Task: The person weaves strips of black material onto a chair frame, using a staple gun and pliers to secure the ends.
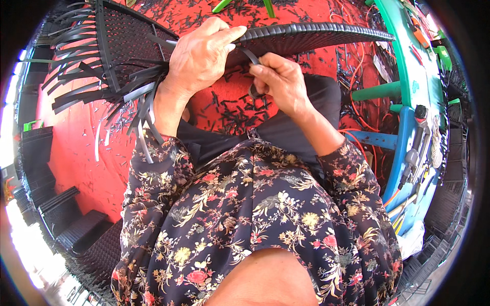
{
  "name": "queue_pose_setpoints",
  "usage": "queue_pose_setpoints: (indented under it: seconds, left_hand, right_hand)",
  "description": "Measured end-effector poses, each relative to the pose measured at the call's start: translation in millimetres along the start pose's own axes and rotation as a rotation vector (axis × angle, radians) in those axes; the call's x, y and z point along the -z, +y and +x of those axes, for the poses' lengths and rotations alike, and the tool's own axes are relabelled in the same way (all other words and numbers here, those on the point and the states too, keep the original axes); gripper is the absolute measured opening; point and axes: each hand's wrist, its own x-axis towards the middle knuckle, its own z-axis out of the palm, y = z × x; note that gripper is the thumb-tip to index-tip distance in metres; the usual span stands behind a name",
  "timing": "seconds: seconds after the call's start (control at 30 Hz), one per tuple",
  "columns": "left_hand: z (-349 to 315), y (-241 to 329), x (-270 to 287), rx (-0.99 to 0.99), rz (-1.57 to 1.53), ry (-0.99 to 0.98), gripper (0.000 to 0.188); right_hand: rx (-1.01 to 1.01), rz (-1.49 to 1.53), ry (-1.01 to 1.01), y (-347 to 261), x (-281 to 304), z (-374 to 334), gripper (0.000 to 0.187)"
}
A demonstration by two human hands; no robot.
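Note:
A black woven wicker piece (306, 43), with a wrapped curved rim, stretches across the top in front of me. Its other woven side (130, 41) stands at the upper left, fringed with loose flat black strips (76, 97). My left hand (199, 58) is closed over the rim near the corner, thumb and forefinger at the edge. Below the rim, my right hand (280, 81) pinches a flat dark strip (249, 55) that runs up to the weave by my left fingertips. Some loose strips hang over my left wrist.
Short black offcuts (235, 113) litter the red floor covering (76, 163). At right are a green stool (403, 76) and a blue stool (400, 153) holding hand tools (418, 143). An orange hose (360, 66) curls beside them. Black woven furniture (84, 232) stands at lower left.

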Motion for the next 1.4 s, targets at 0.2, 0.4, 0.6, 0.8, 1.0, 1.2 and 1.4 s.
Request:
queue_pose_setpoints:
  seconds: [0.2, 0.4, 0.6, 0.8, 1.0, 1.2, 1.4]
  left_hand:
    - [-1, 1, -3, 0.008, 0.018, -0.002, 0.033]
    - [1, 2, -5, 0.035, -0.013, -0.047, 0.033]
    - [3, 4, -6, 0.052, -0.049, -0.061, 0.034]
    - [0, 11, -6, 0.141, -0.057, -0.049, 0.040]
    - [-9, 19, -15, 0.153, -0.056, -0.075, 0.039]
    - [-13, 25, -17, 0.159, 0.030, -0.024, 0.030]
    - [-15, 30, -23, 0.059, -0.026, 0.121, 0.024]
  right_hand:
    - [0.218, -0.255, 0.021, 11, 8, -25, 0.018]
    - [0.005, -0.190, -0.137, 0, 7, -24, 0.018]
    - [-0.281, 0.447, -0.185, -13, -9, 9, 0.024]
    - [-0.110, 0.387, -0.071, 5, -11, 14, 0.019]
    - [-0.065, 0.178, -0.087, 6, 11, 5, 0.016]
    - [0.009, 0.100, 0.065, -11, -9, -7, 0.018]
    - [-0.187, 0.154, 0.051, -40, -6, -8, 0.021]
